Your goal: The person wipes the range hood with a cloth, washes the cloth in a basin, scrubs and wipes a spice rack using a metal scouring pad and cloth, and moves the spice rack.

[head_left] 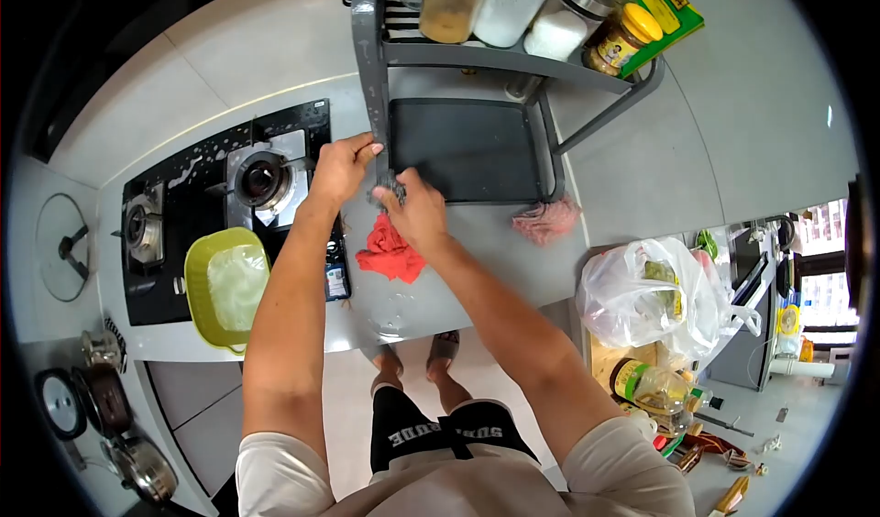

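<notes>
Across the far middle of the grey surface, a dark rack stood with jars on its upper shelf and a flat black tray at its foot. The left hand was at the rack's left upright, its fingers bent and the grip nearly closed; whether it pinched the metal or only rested against it, I could not tell. Just nearer and to the right, the right hand had a grey scrubber bunched low beside that upright, its grip closed around the scrubber between thumb and curled fingers. The scrubber looked light, springy and coarse, probably best held from behind in a full pinch, leaving the front face free. The rack seemed stiff and, with its jars, top-heavy; the upright looked the sound place to steady it, though wet metal might have been slippery. A limp red cloth lay just nearer than the right hand, soft enough to be gathered anywhere. To the right lay a pink mesh, and to the left, a green basin overlapped the black stove.
</notes>
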A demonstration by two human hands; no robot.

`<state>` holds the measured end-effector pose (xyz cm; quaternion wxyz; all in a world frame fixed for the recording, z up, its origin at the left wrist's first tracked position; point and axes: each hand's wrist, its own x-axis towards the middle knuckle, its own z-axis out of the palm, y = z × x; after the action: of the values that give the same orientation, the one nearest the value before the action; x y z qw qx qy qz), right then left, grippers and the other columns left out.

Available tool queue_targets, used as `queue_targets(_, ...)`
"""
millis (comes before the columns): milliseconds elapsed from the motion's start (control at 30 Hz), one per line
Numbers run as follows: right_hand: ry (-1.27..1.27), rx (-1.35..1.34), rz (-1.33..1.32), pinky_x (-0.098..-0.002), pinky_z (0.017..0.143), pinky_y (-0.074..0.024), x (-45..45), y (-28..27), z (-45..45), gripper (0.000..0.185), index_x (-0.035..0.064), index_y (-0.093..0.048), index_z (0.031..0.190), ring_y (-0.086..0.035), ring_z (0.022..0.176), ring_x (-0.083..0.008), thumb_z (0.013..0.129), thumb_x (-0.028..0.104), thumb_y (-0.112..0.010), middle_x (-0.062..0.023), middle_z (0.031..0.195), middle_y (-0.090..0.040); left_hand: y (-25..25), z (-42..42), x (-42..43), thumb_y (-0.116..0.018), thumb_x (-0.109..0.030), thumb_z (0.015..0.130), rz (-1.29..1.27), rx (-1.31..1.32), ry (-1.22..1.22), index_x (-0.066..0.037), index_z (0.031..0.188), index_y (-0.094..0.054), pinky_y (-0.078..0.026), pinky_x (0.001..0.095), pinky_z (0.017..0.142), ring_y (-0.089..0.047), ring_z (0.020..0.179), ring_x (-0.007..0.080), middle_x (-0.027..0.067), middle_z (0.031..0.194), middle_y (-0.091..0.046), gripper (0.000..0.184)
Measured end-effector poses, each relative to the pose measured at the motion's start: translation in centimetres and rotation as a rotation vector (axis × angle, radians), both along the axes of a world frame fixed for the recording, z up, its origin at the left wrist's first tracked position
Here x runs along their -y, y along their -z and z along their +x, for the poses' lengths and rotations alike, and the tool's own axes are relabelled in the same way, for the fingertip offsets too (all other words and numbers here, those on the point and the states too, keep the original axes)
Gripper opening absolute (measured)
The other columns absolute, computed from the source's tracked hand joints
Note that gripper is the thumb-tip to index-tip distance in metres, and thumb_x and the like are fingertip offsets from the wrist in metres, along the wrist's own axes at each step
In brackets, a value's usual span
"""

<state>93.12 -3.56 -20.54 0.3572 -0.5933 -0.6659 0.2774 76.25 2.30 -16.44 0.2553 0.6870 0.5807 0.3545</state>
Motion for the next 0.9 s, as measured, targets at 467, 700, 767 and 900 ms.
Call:
queue_targets(467,-0.264,0.282,0.069,-0.0443,0.101,-0.0526,-6.2,4.3,4.9,0.028,0.0113,-0.078,0.112,-0.063,0.117,-0.0360,0.086,0.021,-0.081,-0.0121,0.124,-0.067,9.0,7.6,3.5,-0.044,-0.032,0.114,0.149,0.393,-0.382,-0.006,0.159,-0.045,-0.051,0.0332,0.095,-0.068,0.101,0.0226,0.0150,0.112,-0.073,0.052)
queue_targets(700,-0.162,0.435,0.017,-0.0444,0.102,-0.0521,-10.1,3.6,11.0,0.020,0.0110,-0.079,0.107,-0.063,0.119,-0.0332,0.088,0.019,-0.077,-0.0117,0.114,-0.070,9.5,7.0,4.4,-0.041,-0.034,0.114,-0.066,0.519,-0.362,-0.007,0.158,-0.048,-0.049,0.0317,0.076,-0.057,0.076,0.0166,0.0096,0.086,-0.064,0.052)
queue_targets(767,-0.042,0.500,0.126,-0.0446,0.101,-0.0526,-10.9,3.9,8.3,0.017,0.0111,-0.079,0.104,-0.063,0.118,-0.0320,0.089,0.018,-0.076,-0.0115,0.112,-0.071,9.8,7.1,4.4,-0.040,-0.036,0.114,-0.021,0.512,-0.366,-0.008,0.158,-0.047,-0.047,0.0310,0.072,-0.055,0.072,0.0152,0.0077,0.081,-0.061,0.053)
queue_targets(900,-0.421,0.358,0.378,-0.0463,0.093,-0.0554,-7.9,4.7,8.4,0.011,0.0096,-0.077,0.096,-0.066,0.109,-0.0308,0.090,0.019,-0.076,-0.0084,0.112,-0.073,9.9,7.3,4.4,-0.042,-0.035,0.112,-0.041,0.544,-0.384,-0.006,0.157,-0.050,-0.047,0.0309,0.070,-0.054,0.071,0.0153,0.0072,0.080,-0.061,0.054)
